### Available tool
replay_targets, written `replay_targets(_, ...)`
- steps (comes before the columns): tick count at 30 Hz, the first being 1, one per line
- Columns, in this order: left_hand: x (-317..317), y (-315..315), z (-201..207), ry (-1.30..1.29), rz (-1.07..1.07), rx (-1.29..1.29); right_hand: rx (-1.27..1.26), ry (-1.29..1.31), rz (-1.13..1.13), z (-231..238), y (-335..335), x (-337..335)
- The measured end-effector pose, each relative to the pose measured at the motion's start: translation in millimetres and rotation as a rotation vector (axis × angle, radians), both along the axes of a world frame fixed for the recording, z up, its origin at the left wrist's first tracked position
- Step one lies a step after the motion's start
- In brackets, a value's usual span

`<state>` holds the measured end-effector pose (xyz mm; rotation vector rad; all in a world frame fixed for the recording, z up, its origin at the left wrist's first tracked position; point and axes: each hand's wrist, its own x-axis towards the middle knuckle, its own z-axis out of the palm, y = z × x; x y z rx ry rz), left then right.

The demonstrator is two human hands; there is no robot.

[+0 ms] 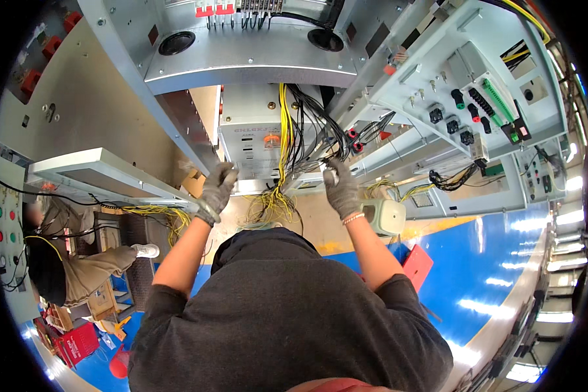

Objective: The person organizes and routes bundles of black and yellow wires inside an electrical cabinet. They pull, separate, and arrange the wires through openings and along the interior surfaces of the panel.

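Both my hands wear grey work gloves and reach toward the bottom of an open metal cabinet [248, 76]. My left hand [218, 191] is closed with curled fingers, left of a pale switch unit [249, 153] with an orange-red knob [272, 140]. On the other side, my right hand [341, 191] is closed too, just below a bundle of black wires [321, 121]. What either set of fingers holds, if anything, is hidden. Yellow wires [283, 124] hang down between my hands and pile in a loose tangle [268, 208] at the cabinet's foot.
An open door panel [483, 98] with terminals and connectors spreads at right. A left-hand door [111, 176] juts toward me. Near my right forearm stand a pale green stool [391, 217] and a red object [417, 264]. Another person [104, 268] is at left, beside boxes.
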<state>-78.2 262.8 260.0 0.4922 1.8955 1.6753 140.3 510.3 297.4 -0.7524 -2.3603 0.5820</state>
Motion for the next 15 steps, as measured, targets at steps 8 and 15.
replay_targets(8,-24,120,89,0.491,-0.094,0.072,0.288,-0.232,0.141,74,49,-134)
replay_targets(15,-50,153,74,1.104,-0.219,-0.247,0.152,-0.426,0.014,59,80,-217)
